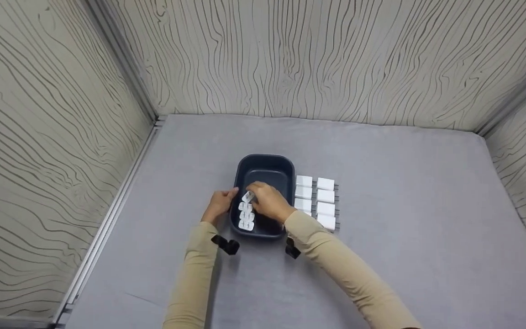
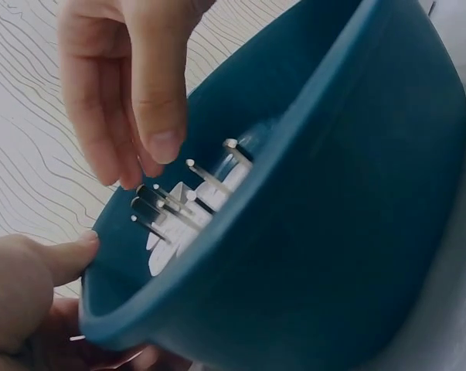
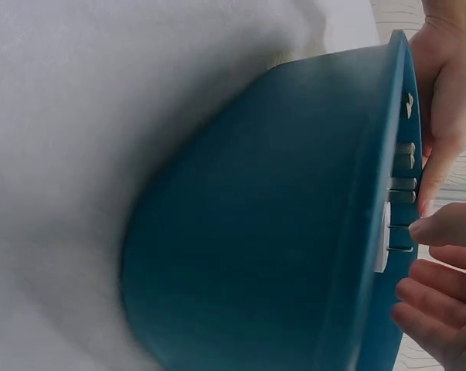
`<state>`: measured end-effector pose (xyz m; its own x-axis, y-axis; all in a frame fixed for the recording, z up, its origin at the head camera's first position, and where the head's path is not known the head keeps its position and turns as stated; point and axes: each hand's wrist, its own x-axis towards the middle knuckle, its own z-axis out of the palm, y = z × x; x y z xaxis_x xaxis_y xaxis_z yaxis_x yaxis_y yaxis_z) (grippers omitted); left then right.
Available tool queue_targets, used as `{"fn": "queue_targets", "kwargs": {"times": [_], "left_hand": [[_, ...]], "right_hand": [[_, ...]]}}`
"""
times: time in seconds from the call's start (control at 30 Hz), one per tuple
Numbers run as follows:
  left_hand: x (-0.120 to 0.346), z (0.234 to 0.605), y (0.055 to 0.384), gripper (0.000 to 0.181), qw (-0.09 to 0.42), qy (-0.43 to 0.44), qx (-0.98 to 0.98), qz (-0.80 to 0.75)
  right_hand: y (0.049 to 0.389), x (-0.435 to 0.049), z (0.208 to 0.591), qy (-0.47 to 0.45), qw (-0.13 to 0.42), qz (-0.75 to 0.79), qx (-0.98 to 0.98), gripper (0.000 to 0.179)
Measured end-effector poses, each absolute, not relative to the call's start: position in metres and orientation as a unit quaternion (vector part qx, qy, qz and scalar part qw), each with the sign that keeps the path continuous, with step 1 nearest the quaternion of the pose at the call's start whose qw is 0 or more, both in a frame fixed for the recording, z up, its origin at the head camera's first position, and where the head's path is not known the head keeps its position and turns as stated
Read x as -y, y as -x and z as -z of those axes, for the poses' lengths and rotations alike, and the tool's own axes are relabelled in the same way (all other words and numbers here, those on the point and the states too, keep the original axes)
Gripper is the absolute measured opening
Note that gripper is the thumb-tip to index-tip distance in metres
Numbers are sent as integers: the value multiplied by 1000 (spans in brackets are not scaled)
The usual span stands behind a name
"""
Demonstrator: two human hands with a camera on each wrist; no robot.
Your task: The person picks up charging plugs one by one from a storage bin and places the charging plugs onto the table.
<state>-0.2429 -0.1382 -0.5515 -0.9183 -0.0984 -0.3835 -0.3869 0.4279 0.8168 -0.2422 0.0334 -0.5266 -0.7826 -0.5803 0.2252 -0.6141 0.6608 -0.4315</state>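
Observation:
A dark blue plastic bin [image 1: 266, 156] stands on the grey cloth, with several white plug adapters [image 1: 246, 216] in its left part, metal prongs pointing up. My left hand [image 1: 219, 203] holds the bin's left rim, its thumb at the edge and the fingers outside. My right hand [image 1: 270, 201] is over the bin with thumb and fingers apart. In the right wrist view its thumb [image 3: 441, 230] is right at the prongs of one white adapter [image 3: 382, 243]. That adapter [image 1: 248, 196] sits tilted at the far end of the group.
Close to the bin's right side, more white adapters [image 1: 326, 196] lie in two columns, prongs to the right. My right forearm [image 1: 336, 260] crosses near them. Grey cloth [image 1: 404, 205] covers the table, and wood-patterned panels [image 1: 286, 59] stand behind and at the sides.

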Motion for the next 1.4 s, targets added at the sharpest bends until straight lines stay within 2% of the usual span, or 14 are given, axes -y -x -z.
{"fn": "queue_targets", "kwargs": {"times": [0.3,0.6,0.9,1.4], "left_hand": [[138,550,245,54,179,161,-810,-535],[138,552,243,53,164,159,-803,-550],[139,553,243,50,160,166,-791,-567],[138,554,241,51,162,157,-789,-572]], "right_hand": [[243,-32,528,-341,22,-234,910,33],[248,-34,537,-348,38,-221,911,30],[246,-30,538,-360,14,-211,909,33],[245,-31,544,-324,59,-202,922,12]]}}
